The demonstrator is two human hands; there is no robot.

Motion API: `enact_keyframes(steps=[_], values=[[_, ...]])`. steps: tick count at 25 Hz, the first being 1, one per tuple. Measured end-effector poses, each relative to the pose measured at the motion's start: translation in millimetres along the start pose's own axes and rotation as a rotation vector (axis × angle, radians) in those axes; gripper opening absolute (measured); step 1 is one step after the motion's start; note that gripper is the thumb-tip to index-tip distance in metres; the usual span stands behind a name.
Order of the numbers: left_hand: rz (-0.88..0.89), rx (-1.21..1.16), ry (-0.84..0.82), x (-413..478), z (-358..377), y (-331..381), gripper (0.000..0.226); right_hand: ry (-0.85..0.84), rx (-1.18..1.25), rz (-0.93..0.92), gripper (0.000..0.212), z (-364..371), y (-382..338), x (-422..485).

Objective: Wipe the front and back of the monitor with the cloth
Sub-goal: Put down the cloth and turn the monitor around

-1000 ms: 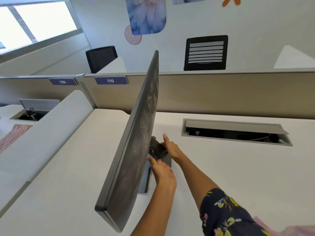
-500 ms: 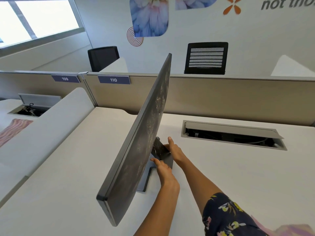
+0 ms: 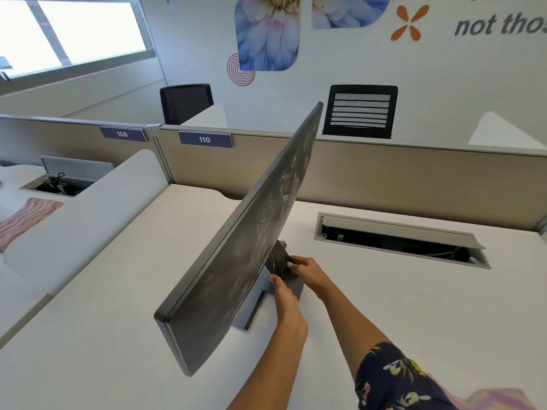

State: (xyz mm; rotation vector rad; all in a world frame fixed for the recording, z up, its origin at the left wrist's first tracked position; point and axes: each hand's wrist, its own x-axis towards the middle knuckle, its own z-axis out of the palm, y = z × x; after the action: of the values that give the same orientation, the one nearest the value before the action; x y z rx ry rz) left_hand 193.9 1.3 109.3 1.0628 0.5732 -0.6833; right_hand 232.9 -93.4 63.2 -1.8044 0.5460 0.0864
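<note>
Grip: left hand (image 3: 286, 300), right hand (image 3: 307, 272) clasp stand (image 3: 279, 259) behind edge-on monitor (image 3: 233, 279); desk (image 3: 399, 297) stretches right.

The white desk (image 3: 414, 321) carried the monitor (image 3: 251, 247), which stood on its grey base (image 3: 250, 313) near the middle. Beyond it, an open cable hatch (image 3: 399, 241) was set into the top. At the near right corner lay a pinkish fabric (image 3: 497, 399), perhaps a cloth.

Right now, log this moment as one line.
left grip: holds stand | right grip: grips stand | monitor: upright on desk, smudged back showing
</note>
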Motion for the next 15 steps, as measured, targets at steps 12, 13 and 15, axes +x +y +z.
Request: enact_keyframes(steps=[12,13,15], values=[[0.063,0.202,0.024,8,-6,1,0.050,0.034,-0.014,-0.015,0.041,4,10,-9],[0.064,0.219,0.028,6,-7,1,0.051,0.045,-0.014,-0.016,0.041,6,10,-11],[0.069,0.227,0.034,6,-9,1,0.051,0.070,-0.008,-0.015,0.041,8,11,-15]])
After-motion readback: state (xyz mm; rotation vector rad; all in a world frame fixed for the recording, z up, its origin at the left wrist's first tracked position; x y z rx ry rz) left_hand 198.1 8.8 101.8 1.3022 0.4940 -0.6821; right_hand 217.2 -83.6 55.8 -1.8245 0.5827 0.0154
